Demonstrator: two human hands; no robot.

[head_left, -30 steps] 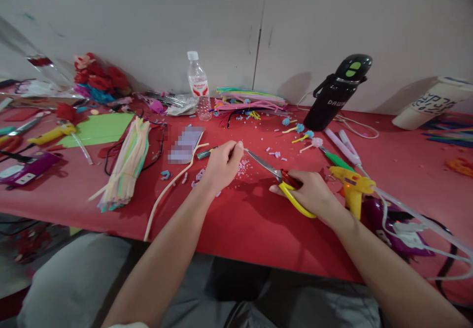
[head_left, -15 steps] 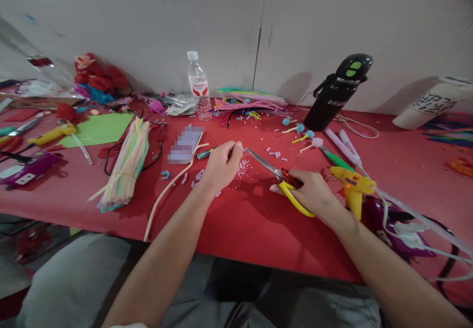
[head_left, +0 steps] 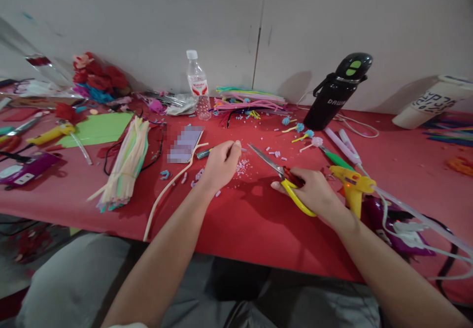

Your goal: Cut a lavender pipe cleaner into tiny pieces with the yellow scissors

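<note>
My left hand (head_left: 224,163) is closed in a pinch over the middle of the table, with the tip of a small lilac pipe cleaner piece (head_left: 243,149) showing at its fingertips. Yellow-and-red-handled scissors (head_left: 271,164) are in my right hand (head_left: 312,190), fingers wrapped through the handles. Their blades look nearly together and point at the left fingertips, a short gap away. Fine lilac clippings (head_left: 243,167) lie scattered below, with short lilac pieces (head_left: 275,154) to the right. A cream pipe cleaner (head_left: 166,190) curves along the table left of my left forearm.
A bundle of pale pipe cleaners (head_left: 125,170) and a blurred phone (head_left: 185,144) lie left. Behind stand a plastic bottle (head_left: 198,89) and a black flask (head_left: 336,94). Small blue pompom stems (head_left: 299,128) lie right, near a yellow glue gun (head_left: 353,185) and purple power strip (head_left: 397,232).
The scissors and my right hand have drawn slightly right, widening the gap to my left fingertips. My left hand has shifted slightly left, still pinching.
</note>
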